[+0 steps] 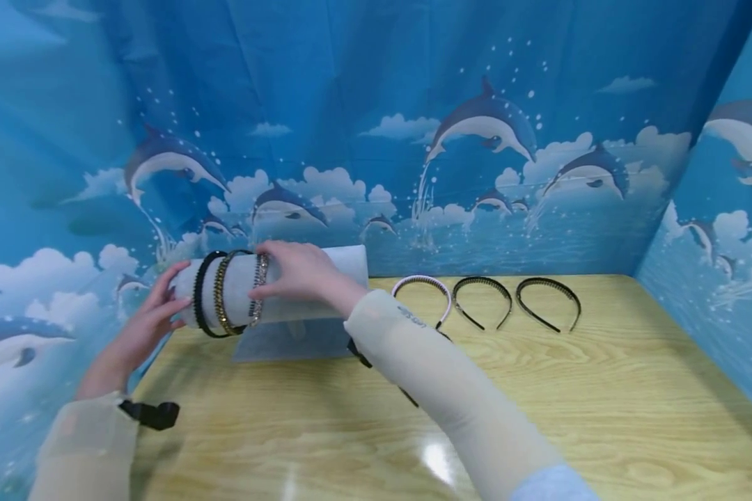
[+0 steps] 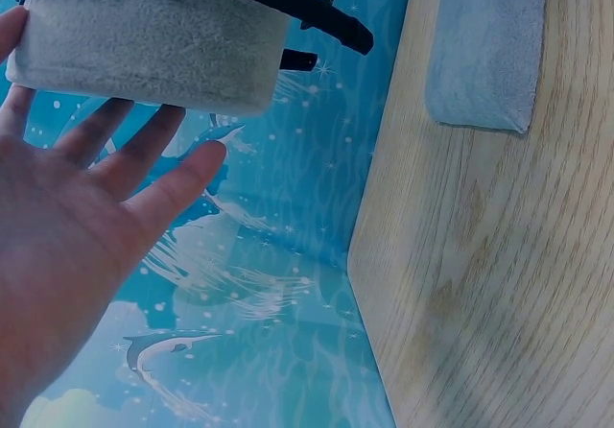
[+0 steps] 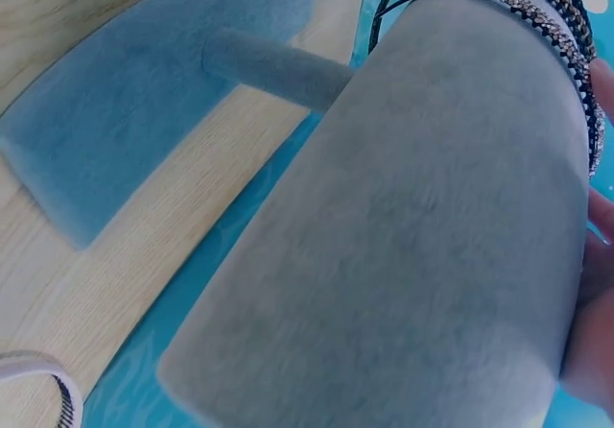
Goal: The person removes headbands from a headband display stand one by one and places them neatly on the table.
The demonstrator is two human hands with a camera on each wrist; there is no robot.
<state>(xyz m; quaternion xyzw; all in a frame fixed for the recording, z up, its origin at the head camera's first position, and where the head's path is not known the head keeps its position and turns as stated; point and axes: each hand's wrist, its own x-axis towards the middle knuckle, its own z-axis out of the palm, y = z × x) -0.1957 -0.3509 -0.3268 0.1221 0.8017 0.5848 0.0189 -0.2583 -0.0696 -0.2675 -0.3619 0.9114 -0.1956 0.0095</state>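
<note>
1. Blue dolphin-print curtain [image 1: 376, 62] fills twelve o'clock in my head view, with the wood-grain table [image 1: 276, 438] spreading towards six.
2. I find the grey roll [image 3: 413, 207] near nine o'clock, lying sideways on a post above a flat base [image 3: 125, 130].
3. Three bands ring it towards its nine o'clock end: black headband [image 1: 199, 296] outermost, then gold headband [image 1: 219, 289], then silver headband [image 1: 260, 273].
4. I have the right hand [image 1: 303, 271] narrow, thumb and fingers pinching the silver headband on the roll.
5. I see the left hand [image 1: 139, 330] spread wide, fingers touching the roll's nine o'clock end.
6. Around four o'clock, a pink headband [image 1: 421, 278] and two dark headbands [image 1: 482, 280] lie on the table.
</note>
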